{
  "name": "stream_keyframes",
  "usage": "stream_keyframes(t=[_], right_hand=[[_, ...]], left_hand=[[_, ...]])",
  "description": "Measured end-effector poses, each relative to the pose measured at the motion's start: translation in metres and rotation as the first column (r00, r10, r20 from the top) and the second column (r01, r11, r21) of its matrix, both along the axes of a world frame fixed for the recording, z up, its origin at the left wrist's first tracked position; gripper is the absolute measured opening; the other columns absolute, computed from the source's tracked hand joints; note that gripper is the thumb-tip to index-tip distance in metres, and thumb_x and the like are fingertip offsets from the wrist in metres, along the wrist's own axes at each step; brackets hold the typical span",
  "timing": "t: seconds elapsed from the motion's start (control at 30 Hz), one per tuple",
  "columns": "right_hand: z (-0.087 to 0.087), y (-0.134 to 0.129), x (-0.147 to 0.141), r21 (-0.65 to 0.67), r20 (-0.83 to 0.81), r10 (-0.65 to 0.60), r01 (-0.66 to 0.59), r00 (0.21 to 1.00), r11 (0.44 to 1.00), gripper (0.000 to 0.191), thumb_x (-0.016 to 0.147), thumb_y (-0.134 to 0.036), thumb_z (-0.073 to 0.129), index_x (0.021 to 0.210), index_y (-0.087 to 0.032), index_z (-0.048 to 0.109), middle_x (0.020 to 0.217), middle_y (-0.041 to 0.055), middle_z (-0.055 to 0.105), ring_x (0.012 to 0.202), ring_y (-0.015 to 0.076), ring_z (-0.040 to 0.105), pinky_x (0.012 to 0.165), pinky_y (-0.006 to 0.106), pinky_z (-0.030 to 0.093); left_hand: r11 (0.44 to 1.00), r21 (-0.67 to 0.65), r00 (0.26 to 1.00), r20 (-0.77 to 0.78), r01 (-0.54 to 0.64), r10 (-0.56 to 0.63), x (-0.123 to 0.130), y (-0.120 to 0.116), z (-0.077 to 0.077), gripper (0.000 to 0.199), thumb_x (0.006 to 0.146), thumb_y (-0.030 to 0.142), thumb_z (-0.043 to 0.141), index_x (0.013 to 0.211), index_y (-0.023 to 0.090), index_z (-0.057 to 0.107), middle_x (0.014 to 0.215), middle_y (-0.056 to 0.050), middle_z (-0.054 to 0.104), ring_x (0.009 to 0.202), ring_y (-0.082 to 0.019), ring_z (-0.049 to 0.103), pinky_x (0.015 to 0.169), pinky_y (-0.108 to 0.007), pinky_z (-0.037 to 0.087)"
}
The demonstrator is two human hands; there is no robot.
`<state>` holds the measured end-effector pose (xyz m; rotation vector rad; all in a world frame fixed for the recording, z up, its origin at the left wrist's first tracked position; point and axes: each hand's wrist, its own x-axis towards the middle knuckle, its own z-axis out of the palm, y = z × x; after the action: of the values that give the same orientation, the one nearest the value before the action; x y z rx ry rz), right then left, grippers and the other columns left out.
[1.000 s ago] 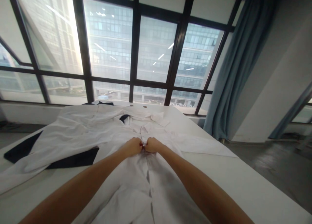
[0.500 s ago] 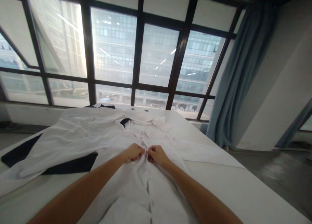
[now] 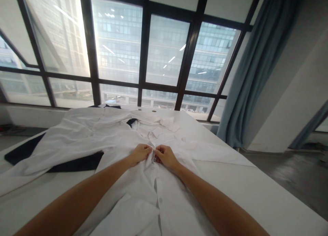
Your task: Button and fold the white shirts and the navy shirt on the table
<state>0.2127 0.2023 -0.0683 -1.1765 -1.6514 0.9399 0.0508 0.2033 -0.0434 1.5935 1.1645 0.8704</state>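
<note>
A white shirt lies front up, its collar away from me and one sleeve stretched to the right. My left hand pinches the left side of its front opening. Just beside it, my right hand pinches the right side, the fingertips of both hands nearly touching. Below the hands, the placket shows a gap and a few buttons. More white garments are spread out at the left, beside and partly over dark cloth. The fingertips hide whatever small part lies between them.
The white table reaches toward large dark-framed windows. Its right edge slants down toward me, with grey floor beyond. A blue curtain hangs at the right. Two small round spots show at the table's far end.
The view has tilted slightly down, so the windows sit higher in the picture. Both hands stay at the shirt's front opening, with only slight finger movement.
</note>
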Motion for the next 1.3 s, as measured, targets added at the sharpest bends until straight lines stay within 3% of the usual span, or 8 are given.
stream_keyframes(t=[0.23, 0.4, 0.6, 0.77, 0.9, 1.1, 1.3], right_hand=[[0.006, -0.003, 0.001, -0.062, -0.083, 0.037, -0.042, 0.996, 0.997, 0.023, 0.076, -0.037, 0.059, 0.067, -0.016, 0.056, 0.053, -0.0019, 0.059, 0.04, 0.0088, 0.051, 0.041, 0.019, 0.038], [0.01, -0.001, 0.004, -0.156, -0.148, 0.063, -0.086, 0.987, 0.984, 0.015, 0.075, -0.028, 0.053, 0.072, -0.015, 0.06, 0.062, 0.0011, 0.065, 0.042, 0.0085, 0.054, 0.04, 0.018, 0.038], [0.008, 0.002, 0.003, -0.111, -0.055, 0.054, -0.06, 0.997, 0.992, 0.008, 0.073, -0.023, 0.055, 0.068, -0.016, 0.054, 0.052, -0.0036, 0.058, 0.039, 0.0072, 0.051, 0.034, 0.015, 0.03], [0.009, -0.001, 0.001, -0.09, -0.036, 0.036, -0.039, 0.999, 0.995, 0.006, 0.07, -0.019, 0.058, 0.069, -0.018, 0.052, 0.05, -0.0056, 0.055, 0.038, 0.0081, 0.051, 0.035, 0.016, 0.03], [0.008, -0.003, -0.002, -0.029, 0.012, -0.001, 0.002, 1.0, 1.0, 0.008, 0.071, -0.022, 0.059, 0.067, -0.018, 0.053, 0.048, -0.0047, 0.055, 0.039, 0.0093, 0.051, 0.038, 0.017, 0.034], [0.003, -0.002, -0.006, 0.179, 0.149, -0.152, 0.124, 0.977, 0.976, 0.012, 0.073, -0.022, 0.057, 0.062, -0.017, 0.055, 0.05, -0.0023, 0.057, 0.044, 0.0093, 0.051, 0.044, 0.018, 0.036], [0.004, -0.004, -0.007, 0.113, 0.133, -0.134, 0.12, 0.982, 0.986, 0.008, 0.072, -0.02, 0.056, 0.064, -0.017, 0.056, 0.048, -0.003, 0.057, 0.041, 0.0096, 0.051, 0.043, 0.018, 0.037]], left_hand=[[0.997, 0.072, 0.998, -0.053, 0.02, -0.016, 0.002, 0.005, -0.008, 0.025, 0.073, 0.037, 0.048, 0.061, 0.016, 0.053, 0.05, 0.006, 0.041, 0.047, -0.008, 0.031, 0.046, -0.022, 0.022], [0.992, 0.121, 0.998, -0.04, 0.046, -0.042, 0.002, 0.006, -0.009, 0.027, 0.072, 0.04, 0.049, 0.06, 0.016, 0.053, 0.05, 0.006, 0.04, 0.048, -0.008, 0.033, 0.047, -0.022, 0.024], [0.988, 0.135, 0.997, -0.038, 0.075, -0.07, 0.001, 0.006, -0.011, 0.033, 0.071, 0.049, 0.051, 0.066, 0.016, 0.054, 0.051, 0.006, 0.041, 0.048, -0.008, 0.033, 0.046, -0.021, 0.023], [0.986, 0.142, 0.995, -0.046, 0.089, -0.083, 0.0, 0.008, -0.013, 0.03, 0.071, 0.047, 0.05, 0.062, 0.018, 0.046, 0.05, 0.008, 0.037, 0.046, -0.007, 0.031, 0.044, -0.021, 0.022], [0.994, 0.101, 0.997, -0.059, 0.051, -0.045, 0.002, 0.008, -0.014, 0.028, 0.074, 0.045, 0.048, 0.065, 0.018, 0.05, 0.05, 0.008, 0.04, 0.045, -0.008, 0.034, 0.044, -0.021, 0.027], [0.927, 0.375, 0.979, -0.181, -0.019, 0.093, 0.004, 0.011, -0.019, 0.031, 0.079, 0.037, 0.048, 0.074, 0.014, 0.068, 0.07, -0.002, 0.066, 0.069, -0.015, 0.058, 0.064, -0.024, 0.041], [0.911, 0.413, 0.961, -0.246, -0.012, 0.125, 0.002, 0.017, -0.023, 0.031, 0.082, 0.031, 0.044, 0.07, 0.013, 0.066, 0.068, -0.003, 0.066, 0.067, -0.015, 0.057, 0.062, -0.024, 0.04]])
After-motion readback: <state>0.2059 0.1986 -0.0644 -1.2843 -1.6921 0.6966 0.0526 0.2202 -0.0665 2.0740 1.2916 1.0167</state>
